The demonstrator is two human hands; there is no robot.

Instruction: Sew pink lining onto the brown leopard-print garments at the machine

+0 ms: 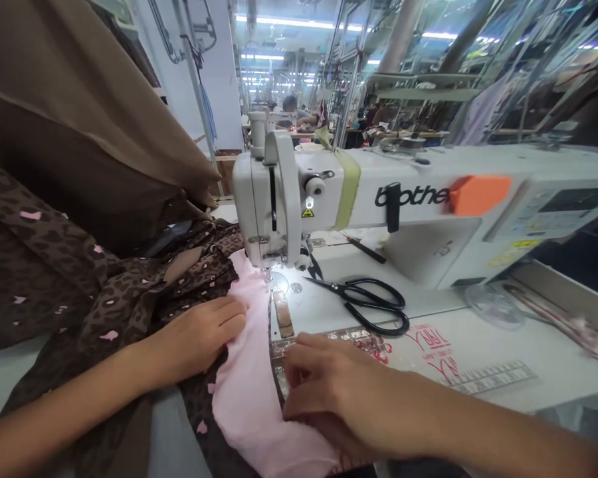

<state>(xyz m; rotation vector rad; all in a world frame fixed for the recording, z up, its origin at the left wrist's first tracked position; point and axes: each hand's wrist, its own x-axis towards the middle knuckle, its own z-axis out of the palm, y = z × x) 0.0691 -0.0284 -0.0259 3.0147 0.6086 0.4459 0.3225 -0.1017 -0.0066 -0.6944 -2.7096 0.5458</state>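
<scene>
A strip of pink fabric [249, 392] runs from under the needle area of a white sewing machine [329, 192] toward me, over dark leopard-print cloth [129, 292]. My left hand [204, 332] lies on the pink fabric's left edge just before the needle, its fingers together and pressing the cloth. My right hand [329, 385] is nearer to me at the fabric's right edge, with thumb and fingers bent together on the edge. Its fingertips are partly hidden.
Black scissors [379, 299] lie right of the needle, with a dark-handled tool [366, 250] behind them. A clear round dish [496, 305] sits farther right. Brown cloth [94, 113] hangs at the left. A person [290, 106] sits in the background.
</scene>
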